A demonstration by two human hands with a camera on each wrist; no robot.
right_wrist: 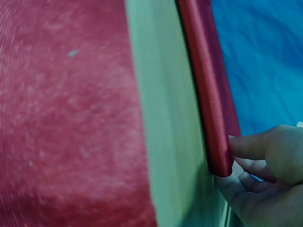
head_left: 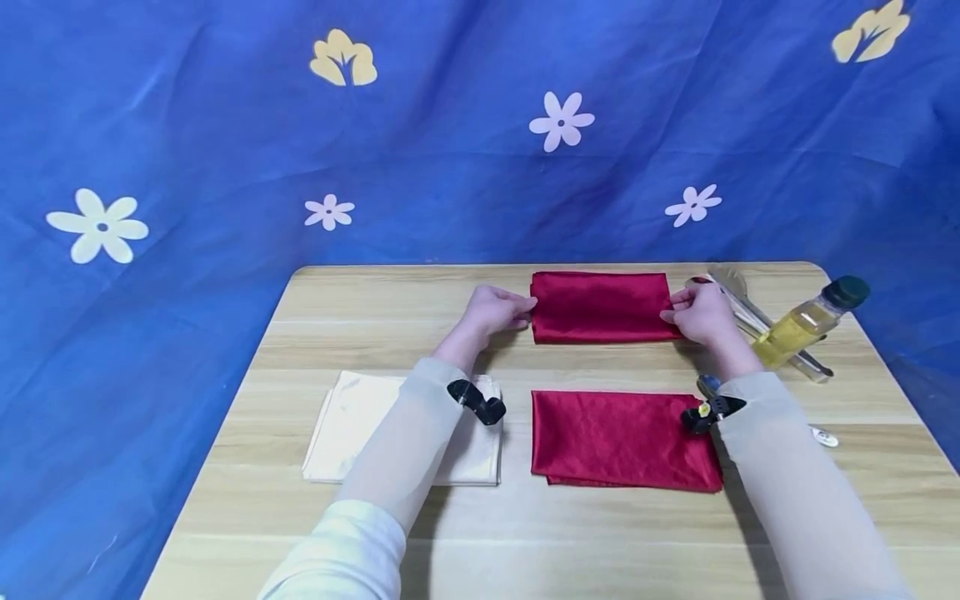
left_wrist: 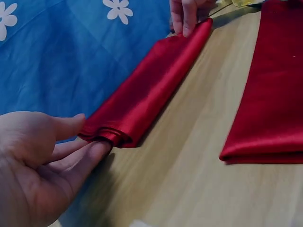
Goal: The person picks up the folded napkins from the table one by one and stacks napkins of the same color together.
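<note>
A folded dark red satin cloth (head_left: 600,307) lies near the back edge of the table. My left hand (head_left: 498,311) pinches its left end between thumb and fingers; the left wrist view shows the stacked fold layers (left_wrist: 111,135) there. At the opposite end my right hand (head_left: 701,312) pinches the cloth's right edge, with the thumb on top and fingers beneath in the right wrist view. A second folded red cloth (head_left: 622,439) lies flat nearer to me. Under my left forearm is a folded white cloth (head_left: 360,417), partly hidden by the sleeve.
Right of my right hand stand a tilted-looking bottle (head_left: 806,325) of yellow liquid with a dark green cap, and metal tongs (head_left: 810,367) beside it. A spoon-like handle (head_left: 823,436) shows past my right sleeve. Behind the wooden table (head_left: 262,500) hangs a blue flowered curtain (head_left: 450,167).
</note>
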